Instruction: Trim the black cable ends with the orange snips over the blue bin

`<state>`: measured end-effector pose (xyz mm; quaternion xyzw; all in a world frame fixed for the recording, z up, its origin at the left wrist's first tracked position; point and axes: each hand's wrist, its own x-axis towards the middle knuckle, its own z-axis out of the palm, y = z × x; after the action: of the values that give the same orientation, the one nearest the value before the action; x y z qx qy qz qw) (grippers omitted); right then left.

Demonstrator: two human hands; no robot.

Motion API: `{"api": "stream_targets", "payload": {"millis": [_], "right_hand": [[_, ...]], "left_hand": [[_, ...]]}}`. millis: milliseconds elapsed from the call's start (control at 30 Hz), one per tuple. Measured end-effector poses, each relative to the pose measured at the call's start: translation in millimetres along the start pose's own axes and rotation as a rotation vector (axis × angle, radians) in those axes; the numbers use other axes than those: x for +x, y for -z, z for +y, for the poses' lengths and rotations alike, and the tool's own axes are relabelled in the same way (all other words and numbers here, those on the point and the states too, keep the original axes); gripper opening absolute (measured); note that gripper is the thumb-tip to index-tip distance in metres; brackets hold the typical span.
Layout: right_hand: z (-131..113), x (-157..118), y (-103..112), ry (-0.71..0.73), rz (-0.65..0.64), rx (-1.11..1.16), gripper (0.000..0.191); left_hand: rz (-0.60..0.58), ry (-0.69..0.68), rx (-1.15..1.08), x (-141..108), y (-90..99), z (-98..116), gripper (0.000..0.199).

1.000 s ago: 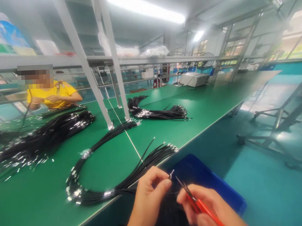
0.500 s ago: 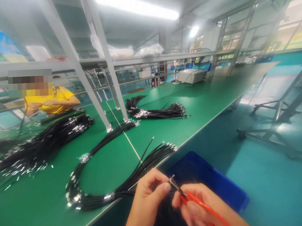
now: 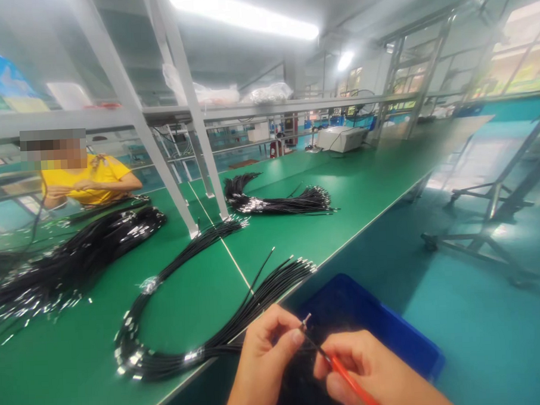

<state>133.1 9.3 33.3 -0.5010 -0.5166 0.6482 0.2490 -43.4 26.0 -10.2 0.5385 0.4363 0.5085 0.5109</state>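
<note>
My left hand is closed in a pinch on a cable end, with a small metallic tip showing past the thumb. Red-handled pliers are gripped in my right hand, seen nearly edge-on. Their dark, narrow jaws reach up to the cable end beside my left fingertips; whether they bite on it I cannot make out. Just behind my left hand, a curved bundle of black cables lies on the green table, its metal-tipped ends fanned out near the edge.
A blue bin sits below the table edge, behind my right hand. More black cables lie in a second bundle and a large pile. White posts carry a shelf. Across the table, a person in a yellow top handles something.
The pliers have turned in my right hand, so their handles now look like one thin line instead of two spread apart. My left hand keeps its pinch, almost unmoved.
</note>
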Motion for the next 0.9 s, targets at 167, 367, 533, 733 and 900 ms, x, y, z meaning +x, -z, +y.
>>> {"api": "stream_targets", "payload": {"millis": [167,367,533,733,900], "right_hand": [[13.8,14.8,1.6,0.251,-0.041,0.150,0.018],[19.7,32.5,-23.8,0.467,0.554,0.081,0.017],[23.0,37.8,-38.5,0.582,0.715,-0.020,0.009],[25.5,35.6,-41.4,0.685,0.862,-0.134,0.007],[25.3,30.5,-44.0,0.804,0.951,-0.201,0.020]], "left_hand": [[0.015,0.056,-0.029,1.3,-0.6,4.9,0.016],[-0.003,0.152,-0.084,-0.3,-6.7,6.0,0.020],[0.040,0.164,-0.085,-1.8,-13.0,5.0,0.020],[0.097,0.149,-0.081,-2.8,-17.1,6.6,0.018],[0.138,0.149,-0.064,-1.2,-18.7,8.5,0.017]]}}
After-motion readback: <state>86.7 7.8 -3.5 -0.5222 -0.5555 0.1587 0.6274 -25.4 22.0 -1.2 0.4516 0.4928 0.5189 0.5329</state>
